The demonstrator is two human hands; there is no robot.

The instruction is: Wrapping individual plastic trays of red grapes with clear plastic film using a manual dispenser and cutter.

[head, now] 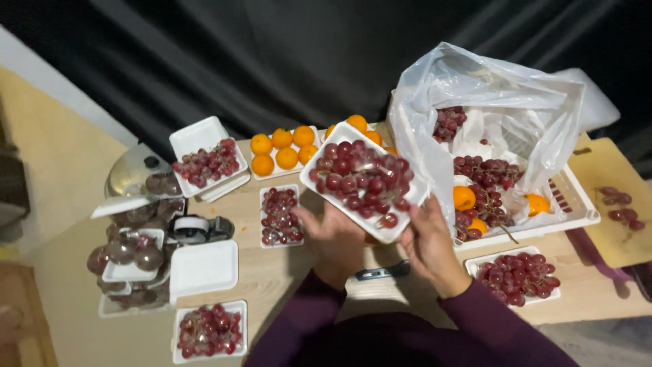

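At the far left of the wooden worktop (285,272), wrapped trays of grapes (132,255) sit stacked beside a tape dispenser (197,229) and an empty white foam tray (204,268). Four filled foam trays lie flat on the worktop: one at the front left (208,331), one at the back left (207,163), a small one (280,216) in the middle, and one at the right (519,275). Five oranges (282,149) fill another tray. The left hand (336,241) and right hand (428,241) each grip an edge of a rectangular tray of red grapes (363,180), raised above the worktop, its long axis running from upper left to lower right. Further right, a white basket (577,204) lined with a crinkled plastic bag (489,88) holds loose grapes and oranges.
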